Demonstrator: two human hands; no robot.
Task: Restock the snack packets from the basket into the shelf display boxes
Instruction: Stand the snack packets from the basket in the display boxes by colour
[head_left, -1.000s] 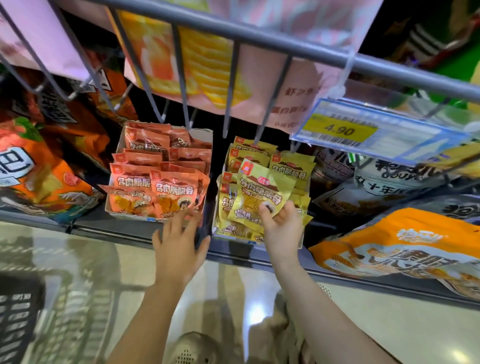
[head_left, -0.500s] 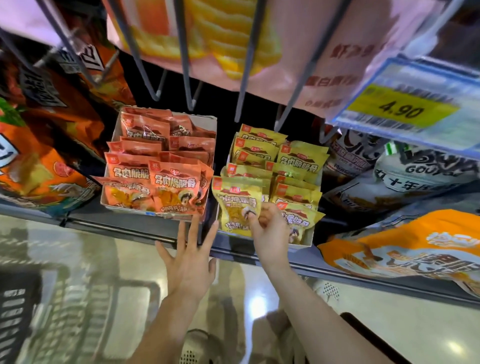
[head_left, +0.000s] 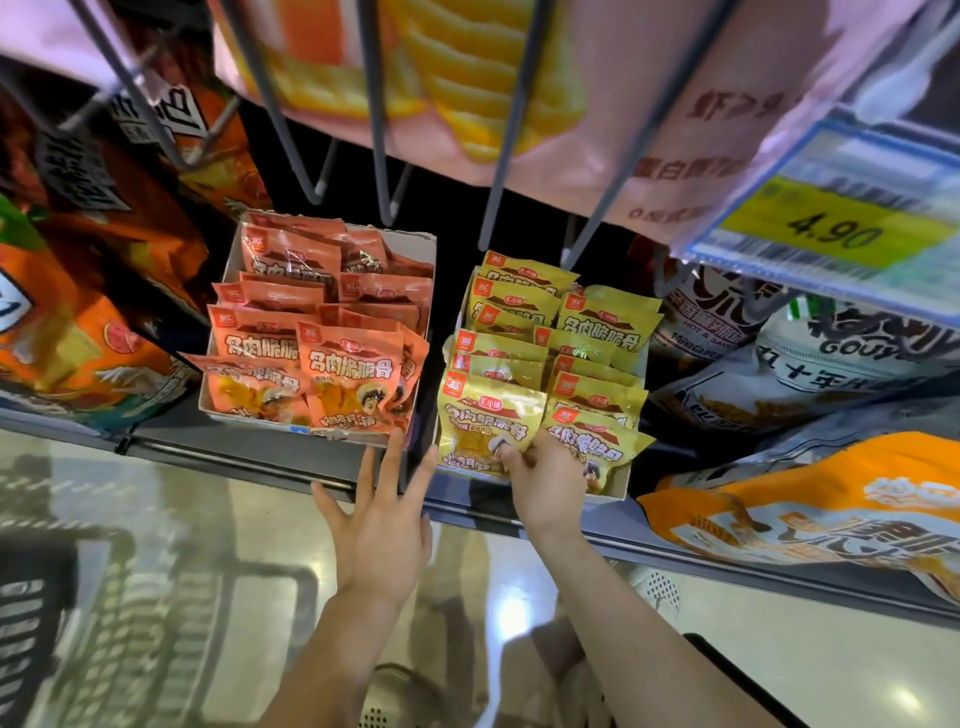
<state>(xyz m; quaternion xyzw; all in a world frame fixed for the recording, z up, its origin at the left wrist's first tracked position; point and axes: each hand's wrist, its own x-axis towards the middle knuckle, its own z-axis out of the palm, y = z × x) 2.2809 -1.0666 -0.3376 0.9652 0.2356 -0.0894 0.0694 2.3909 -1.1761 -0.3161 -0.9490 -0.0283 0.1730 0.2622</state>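
Your right hand (head_left: 545, 480) pinches the front yellow packet (head_left: 483, 421); left hand (head_left: 382, 525) spread wide. Release carelessly and it may topple toward six o'clock, off the shelf (head_left: 260, 457).

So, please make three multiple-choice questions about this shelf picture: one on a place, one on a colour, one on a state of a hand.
1. Where is the yellow box relative to the orange box?
A. to its right
B. to its left
C. on the shelf above it

2. What colour is the packet that the right hand holds?
A. orange
B. yellow
C. green

3. How is the left hand?
A. gripping an orange packet
B. closed in a fist
C. open, fingers spread

Answers:
1 A: the box of yellow packets stands to the right of the box of orange ones, on the same shelf.
2 B: the thumb pinches a yellow packet at the front of the yellow box.
3 C: the fingers are straight and spread near the shelf edge, below the orange box, holding nothing.
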